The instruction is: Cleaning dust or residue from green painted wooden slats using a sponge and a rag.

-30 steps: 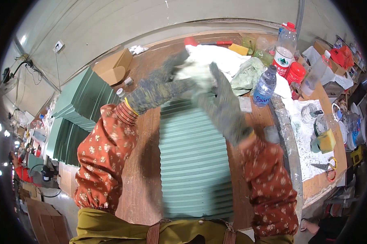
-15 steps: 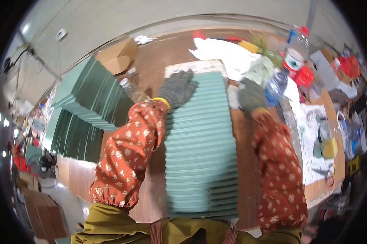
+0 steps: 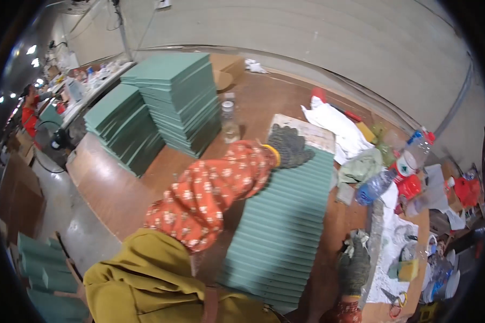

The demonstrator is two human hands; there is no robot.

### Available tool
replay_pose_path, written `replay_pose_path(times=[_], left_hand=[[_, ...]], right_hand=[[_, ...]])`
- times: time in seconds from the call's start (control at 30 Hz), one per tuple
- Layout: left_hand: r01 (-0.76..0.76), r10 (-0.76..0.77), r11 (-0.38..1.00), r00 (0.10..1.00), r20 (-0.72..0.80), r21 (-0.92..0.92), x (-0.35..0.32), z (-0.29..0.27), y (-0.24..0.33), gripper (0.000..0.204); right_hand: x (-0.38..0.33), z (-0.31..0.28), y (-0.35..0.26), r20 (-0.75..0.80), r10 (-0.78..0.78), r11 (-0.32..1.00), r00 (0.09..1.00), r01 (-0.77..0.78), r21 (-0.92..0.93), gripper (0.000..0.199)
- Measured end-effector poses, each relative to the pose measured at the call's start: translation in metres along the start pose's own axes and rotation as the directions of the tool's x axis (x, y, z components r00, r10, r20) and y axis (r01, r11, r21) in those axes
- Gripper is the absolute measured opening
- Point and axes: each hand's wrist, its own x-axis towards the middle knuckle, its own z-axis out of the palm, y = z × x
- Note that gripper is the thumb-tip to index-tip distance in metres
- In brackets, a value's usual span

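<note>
Green sheets (image 3: 280,226) lie overlapped in a long stepped row on the brown table, running from near my body toward the far side. My left hand (image 3: 291,146), in a dark grey knitted glove with a yellow cuff, rests flat on the far end of the row, fingers stretched out. A whitish, stained board (image 3: 306,133) shows just beyond that hand. My right hand (image 3: 354,266), gloved too, is low beside the row's right edge. Its fingers look curled, with something pale and crumpled at the tips that I cannot make out. Both sleeves are red with white flowers.
Tall stacks of green sheets (image 3: 183,102) stand at the left, with a clear bottle (image 3: 229,121) beside them. White cloth (image 3: 334,129), plastic bottles (image 3: 376,185), a yellow sponge (image 3: 408,270) and scissors (image 3: 394,301) lie on the right. Another person (image 3: 30,113) is far left.
The view has swung left. My right hand has come back from the cloths and bottles to low beside the row. The left hand stays on the row's far end.
</note>
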Motion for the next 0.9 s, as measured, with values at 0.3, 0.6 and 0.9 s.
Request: replay_pose_path(times=[0.3, 0.6, 0.9], left_hand=[[-0.041, 0.049, 0.991, 0.997, 0.058, -0.13, -0.052, -0.023, -0.001, 0.052], [0.183, -0.142, 0.968, 0.963, 0.227, -0.171, -0.058, -0.031, 0.002, 0.055], [0.237, -0.177, 0.93, 0.959, 0.223, -0.281, -0.076, -0.027, 0.021, 0.057]], right_hand=[[0.118, 0.044, -0.017, -0.017, -0.084, 0.47, 0.996, 0.055, 0.881, 0.049], [0.213, 0.181, -0.058, 0.53, -0.315, -0.391, 0.787, -0.616, 0.683, 0.041], [0.156, 0.173, -0.037, 0.495, -0.253, -0.487, 0.831, -0.551, 0.678, 0.049]])
